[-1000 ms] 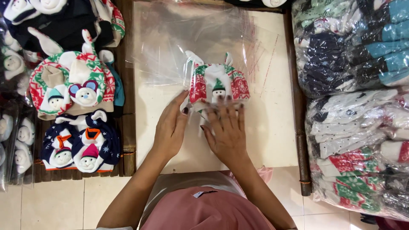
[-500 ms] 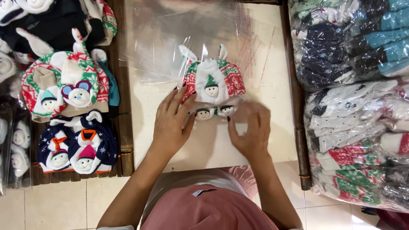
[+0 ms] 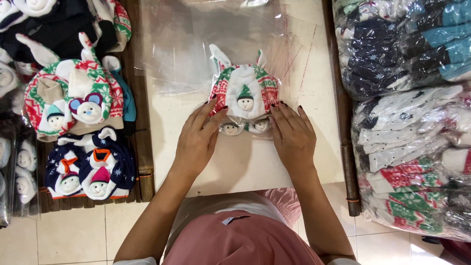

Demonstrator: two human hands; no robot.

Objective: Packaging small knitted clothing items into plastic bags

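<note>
Left hand (image 3: 197,137): flat on the pale table (image 3: 245,167), fingers together and stretched forward — fingertips touch the left lower edge of the red, white and green knitted hat (image 3: 244,93); it grips nothing.
Right hand (image 3: 293,135): flat too, fingers slightly spread, fingertips just at the hat's right lower edge, pressing on the clear wrap.
Hat: lies near the middle of the table, two pointed ears toward the far edge, a small gnome figure on its front; two little doll faces (image 3: 244,127) peek out beneath it, between the hands.
Clear plastic bags (image 3: 196,44): a loose sheaf spread over the far half of the table, under and around the hat.
Left of the table: similar hats (image 3: 73,98) and a dark blue pair (image 3: 91,164) on a wooden rack.
Right of the table: stacked bagged knitwear (image 3: 412,113).
</note>
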